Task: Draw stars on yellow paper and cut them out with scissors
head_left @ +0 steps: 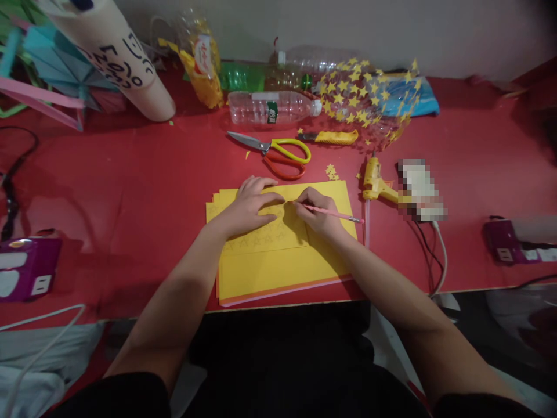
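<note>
in the head view, the left hand point(252, 210) lies released on the sheet point(248, 245), fingers spread and thumb reaching toward the right hand point(318, 212). the right hand grasps the pencil point(344, 216) between thumb and fingers, its tip down at the sheet and its eraser end pointing right. the sheet is yellow, with rows of drawn stars, and lies on a larger yellow stack point(278, 271) near the front edge of the red table point(152, 168); orange and pink edges show under the stack.

beyond the hands lie the open scissors point(265, 148), with one yellow and one red handle, and the yellow cutter point(336, 137). the small cut stars point(332, 173) sit in a pile just beyond the stack. to the right is the yellow glue gun point(374, 181), beside a blurred-out device point(421, 188) with a white cable point(442, 249). farther back, the clear bottle point(252, 108) lies on its side, near yellow stars on clear plastic point(354, 93).
</note>
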`<move>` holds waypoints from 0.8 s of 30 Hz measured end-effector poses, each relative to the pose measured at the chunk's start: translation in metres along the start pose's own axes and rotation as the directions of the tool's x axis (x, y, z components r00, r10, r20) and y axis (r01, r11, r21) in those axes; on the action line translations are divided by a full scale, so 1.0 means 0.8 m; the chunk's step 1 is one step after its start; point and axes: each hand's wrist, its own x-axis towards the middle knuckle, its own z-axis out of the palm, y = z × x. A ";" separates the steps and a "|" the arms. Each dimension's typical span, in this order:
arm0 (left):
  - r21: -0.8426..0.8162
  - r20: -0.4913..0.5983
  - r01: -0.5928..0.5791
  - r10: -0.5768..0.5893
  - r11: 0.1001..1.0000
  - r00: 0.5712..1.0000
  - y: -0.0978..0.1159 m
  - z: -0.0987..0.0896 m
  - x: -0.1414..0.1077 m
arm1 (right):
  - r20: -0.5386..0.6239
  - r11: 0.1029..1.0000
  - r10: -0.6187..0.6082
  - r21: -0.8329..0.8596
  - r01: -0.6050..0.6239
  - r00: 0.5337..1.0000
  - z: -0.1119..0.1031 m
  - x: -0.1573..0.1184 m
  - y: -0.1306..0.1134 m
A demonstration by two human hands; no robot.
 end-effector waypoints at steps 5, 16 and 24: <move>0.013 0.014 0.011 -0.012 1.000 1.000 -0.001 0.001 0.000 | -0.033 1.000 0.016 -0.004 -0.016 0.999 0.001 -0.001 0.002; 0.009 0.012 0.012 -0.012 1.000 1.000 0.000 0.000 0.001 | -0.100 0.999 0.039 -0.023 -0.041 0.994 0.002 -0.003 0.007; -0.002 0.026 0.043 -0.043 0.999 0.999 0.002 -0.001 0.000 | -0.135 0.996 0.083 -0.027 -0.088 0.987 0.001 -0.004 0.007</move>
